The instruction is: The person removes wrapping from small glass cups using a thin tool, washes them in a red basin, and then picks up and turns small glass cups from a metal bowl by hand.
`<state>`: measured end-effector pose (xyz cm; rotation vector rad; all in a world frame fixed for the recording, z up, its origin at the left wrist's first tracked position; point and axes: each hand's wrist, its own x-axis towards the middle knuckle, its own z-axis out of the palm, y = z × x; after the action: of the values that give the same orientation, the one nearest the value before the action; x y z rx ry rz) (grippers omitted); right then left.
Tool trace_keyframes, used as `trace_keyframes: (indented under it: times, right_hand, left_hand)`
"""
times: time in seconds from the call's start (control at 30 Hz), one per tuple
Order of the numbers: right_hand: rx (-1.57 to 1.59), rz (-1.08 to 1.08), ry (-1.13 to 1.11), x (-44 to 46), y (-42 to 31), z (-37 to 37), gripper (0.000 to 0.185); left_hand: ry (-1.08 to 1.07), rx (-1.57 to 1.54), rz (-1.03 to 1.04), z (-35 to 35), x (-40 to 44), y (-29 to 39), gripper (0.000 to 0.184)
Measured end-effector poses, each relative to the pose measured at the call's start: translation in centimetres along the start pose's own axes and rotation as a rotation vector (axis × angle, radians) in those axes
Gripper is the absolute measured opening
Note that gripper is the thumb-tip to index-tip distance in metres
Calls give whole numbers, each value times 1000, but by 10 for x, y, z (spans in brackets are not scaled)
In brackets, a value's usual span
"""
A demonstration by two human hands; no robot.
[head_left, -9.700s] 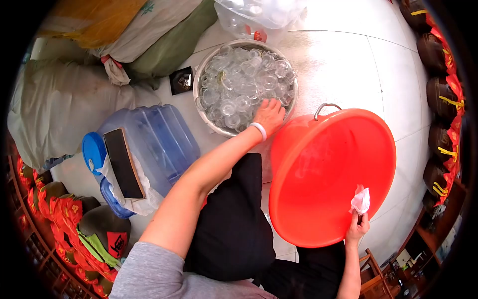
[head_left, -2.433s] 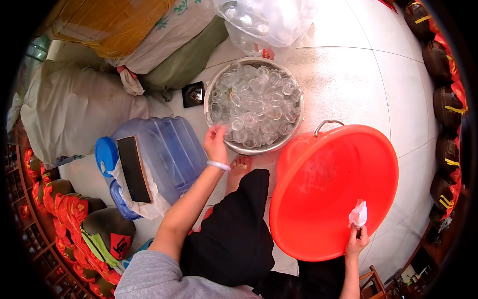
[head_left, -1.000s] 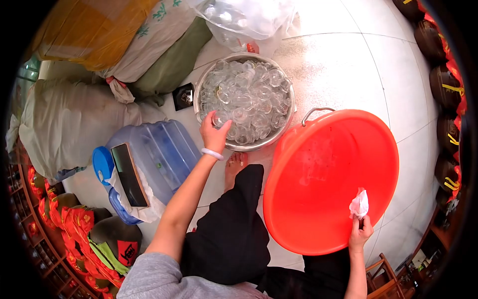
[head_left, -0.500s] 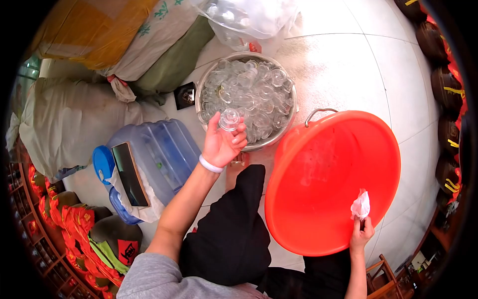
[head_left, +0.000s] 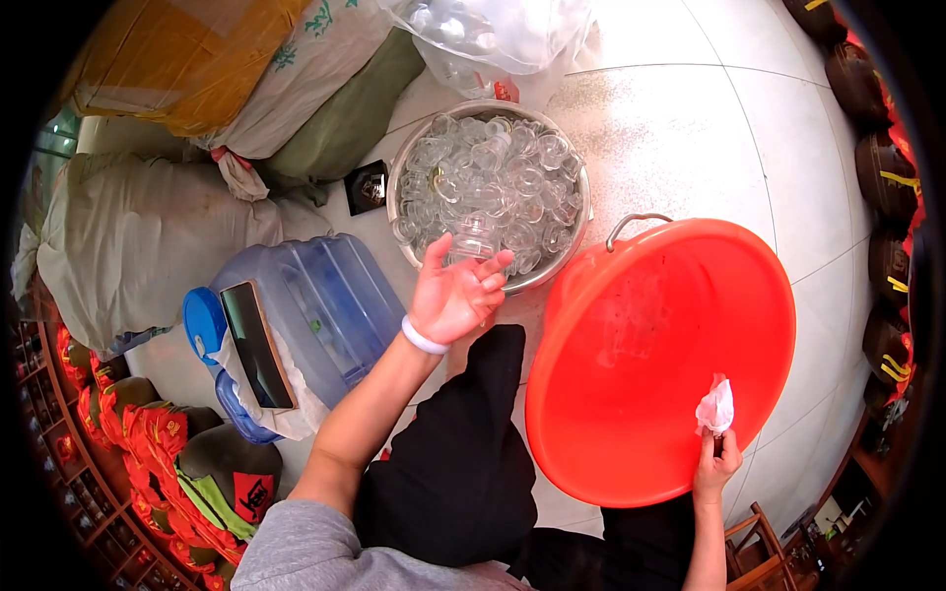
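My left hand (head_left: 456, 297) is palm up at the near rim of a metal basin (head_left: 393, 219), its thumb and fingers apart. Just past its fingertips, a small clear glass jar (head_left: 476, 234) lies on the heap of similar glassware (head_left: 493, 177) filling the basin. My right hand (head_left: 716, 469) grips a short dark handle with a white cloth (head_left: 716, 404) bunched over its tip. It is at the near right rim of a large red plastic tub (head_left: 631, 394), which is tilted toward me.
Left of my arm, a blue-tinted water jug (head_left: 325, 295) lies on its side, with a phone (head_left: 258, 345) on a cloth against it. Sacks (head_left: 148, 236) and a taped carton (head_left: 187, 59) fill the upper left. A plastic bag (head_left: 493, 39) stands behind the basin; dark jars (head_left: 882, 177) line the right.
My left hand has moved slightly right, its fingers opening, and the glass jar it held now rests among the others in the basin. The right hand and cloth are nearly still.
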<state>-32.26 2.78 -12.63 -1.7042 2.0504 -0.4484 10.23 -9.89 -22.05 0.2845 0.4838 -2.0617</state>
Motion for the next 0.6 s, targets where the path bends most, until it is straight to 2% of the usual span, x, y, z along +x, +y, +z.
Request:
trace_keyframes:
  times: [0.03, 0.1, 0.13, 0.2, 0.43, 0.53, 0.6]
  right_hand:
    - [0, 0, 0, 0, 0, 0, 6]
    - [11, 2, 3, -1, 1, 0, 6]
    - [11, 3, 3, -1, 1, 0, 6]
    - [-8, 7, -5, 0, 0, 0, 6]
    - [7, -1, 1, 1, -3, 0, 6]
    - [5, 6, -6, 1, -4, -1, 6]
    - [2, 5, -12, 1, -3, -1, 6]
  left_hand:
    - [0, 0, 0, 3, 0, -1, 57]
    - [130, -17, 38, 11, 0, -4, 48]
    - [131, -18, 38, 8, 0, -4, 48]
    - [136, 176, 193, 0, 0, -5, 52]
    - [117, 407, 252, 20, -3, -9, 52]
    - [107, 240, 163, 16, -3, -8, 53]
    - [48, -122, 58, 10, -3, -9, 55]
